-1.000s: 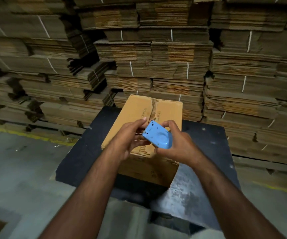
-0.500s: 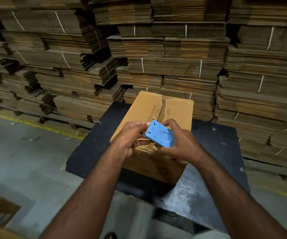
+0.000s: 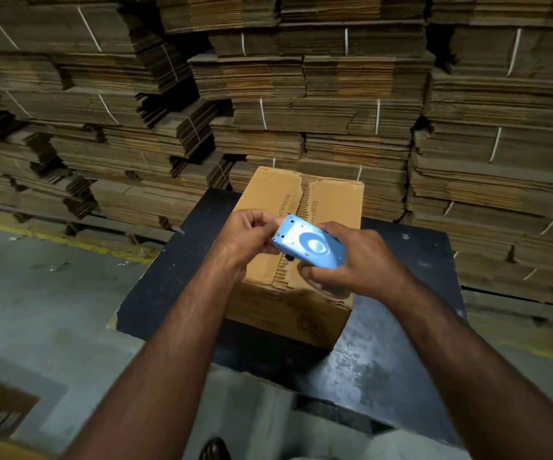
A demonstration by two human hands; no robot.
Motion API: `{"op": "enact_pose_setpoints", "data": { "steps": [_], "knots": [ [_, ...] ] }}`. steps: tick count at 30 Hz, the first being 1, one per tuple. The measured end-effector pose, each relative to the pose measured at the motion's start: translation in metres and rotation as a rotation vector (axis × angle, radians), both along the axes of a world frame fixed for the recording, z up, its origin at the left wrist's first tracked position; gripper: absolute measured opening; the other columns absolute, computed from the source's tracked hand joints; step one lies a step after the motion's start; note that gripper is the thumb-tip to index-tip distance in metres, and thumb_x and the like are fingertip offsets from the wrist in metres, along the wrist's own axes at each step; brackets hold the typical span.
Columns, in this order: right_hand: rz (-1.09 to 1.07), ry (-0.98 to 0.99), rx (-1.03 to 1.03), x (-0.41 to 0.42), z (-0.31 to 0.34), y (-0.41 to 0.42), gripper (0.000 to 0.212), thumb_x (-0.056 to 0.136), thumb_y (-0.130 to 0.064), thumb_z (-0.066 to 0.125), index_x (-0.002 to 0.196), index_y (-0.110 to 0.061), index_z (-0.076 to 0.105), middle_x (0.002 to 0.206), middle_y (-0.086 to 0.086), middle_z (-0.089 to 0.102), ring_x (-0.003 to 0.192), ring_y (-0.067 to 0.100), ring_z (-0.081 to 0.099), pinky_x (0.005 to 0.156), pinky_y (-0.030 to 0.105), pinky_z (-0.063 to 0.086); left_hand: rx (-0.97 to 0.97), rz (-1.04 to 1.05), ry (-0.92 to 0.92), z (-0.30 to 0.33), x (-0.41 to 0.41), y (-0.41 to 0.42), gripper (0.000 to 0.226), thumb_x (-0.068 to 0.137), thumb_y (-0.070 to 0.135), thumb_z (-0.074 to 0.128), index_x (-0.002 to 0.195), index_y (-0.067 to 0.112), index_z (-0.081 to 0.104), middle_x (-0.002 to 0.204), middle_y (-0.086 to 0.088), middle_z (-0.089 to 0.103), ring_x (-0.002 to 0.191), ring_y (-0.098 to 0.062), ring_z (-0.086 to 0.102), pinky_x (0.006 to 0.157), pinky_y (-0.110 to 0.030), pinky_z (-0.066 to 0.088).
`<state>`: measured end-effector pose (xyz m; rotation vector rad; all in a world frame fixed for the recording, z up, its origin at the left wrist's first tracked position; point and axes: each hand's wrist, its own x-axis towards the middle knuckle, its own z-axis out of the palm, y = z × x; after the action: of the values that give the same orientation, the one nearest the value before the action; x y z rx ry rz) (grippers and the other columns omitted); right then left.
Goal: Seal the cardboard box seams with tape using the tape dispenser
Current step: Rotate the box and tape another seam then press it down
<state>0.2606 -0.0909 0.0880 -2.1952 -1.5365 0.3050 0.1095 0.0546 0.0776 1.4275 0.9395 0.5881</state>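
While bundled stacks of flattened cardboard (image 3: 301, 94) are lining the room behind, a black table (image 3: 384, 360) is bearing the cardboard box (image 3: 268, 200), flaps closed; above it, the right hand (image 3: 354, 260) is gripping the blue tape dispenser (image 3: 308, 244); the left hand (image 3: 248, 237) is pinching at its toothed end.

Your left hand (image 3: 250, 235) and right hand (image 3: 356, 260) are bare. Both your arms are bare too, with no sleeves, rings or watch showing above the black table (image 3: 168, 287).

head view, looking down, close above hands (image 3: 301, 254)
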Motion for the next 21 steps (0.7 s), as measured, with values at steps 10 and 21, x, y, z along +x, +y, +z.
{"op": "enact_pose_setpoints", "data": {
  "steps": [10,21],
  "knots": [
    [0.211,-0.245,-0.177,-0.018,0.012,0.031,0.077,0.074,-0.065,0.071,0.139,-0.031,0.047,0.12,-0.004,0.063,0.1,0.018,0.056,0.071,0.033,0.047,0.191,0.204,0.125,-0.021,-0.056,0.034,0.011,0.091,0.02,0.07,0.088,0.009,0.071,0.072,-0.003,0.069,0.064,-0.013,0.065,0.065,-0.029,0.06],
    [0.274,-0.306,-0.314,-0.061,-0.015,0.059,0.078,0.074,-0.068,0.065,0.141,-0.035,0.043,0.124,-0.006,0.063,0.1,0.016,0.055,0.071,0.031,0.041,0.086,0.269,0.182,-0.071,-0.121,0.068,0.013,0.089,0.016,0.073,0.079,0.01,0.069,0.068,-0.006,0.07,0.06,-0.017,0.063,0.059,-0.031,0.055]
  ]
}}
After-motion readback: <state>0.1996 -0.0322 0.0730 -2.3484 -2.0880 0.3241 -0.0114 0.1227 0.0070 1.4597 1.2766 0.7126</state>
